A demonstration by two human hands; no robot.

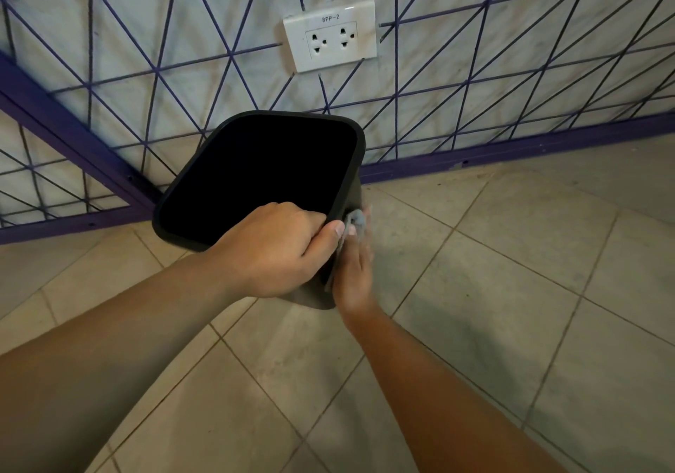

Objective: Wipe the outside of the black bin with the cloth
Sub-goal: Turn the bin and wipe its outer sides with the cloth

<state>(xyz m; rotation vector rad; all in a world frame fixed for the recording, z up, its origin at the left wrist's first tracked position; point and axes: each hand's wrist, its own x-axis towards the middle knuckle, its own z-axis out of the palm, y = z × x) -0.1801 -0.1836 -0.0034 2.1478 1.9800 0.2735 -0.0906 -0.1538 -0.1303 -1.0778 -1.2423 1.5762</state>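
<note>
Head view: left hand (272,249) grips the near rim of the black rounded-square plastic bin (350,136), fingers curled over the edge, thumb on the outer wall. Bin is held tilted above the beige tiled floor (511,290), open mouth facing the camera, close to the purple-lined wall with a white double socket (330,36). Right hand (354,275) presses a small grey cloth (356,222) against the bin's right outer side, fingers curled on the cloth. Wiping looks underway; next likely needs turning the bin to reach unwiped sides. Bin looks matte, interior dark, dirt not discernible.
</note>
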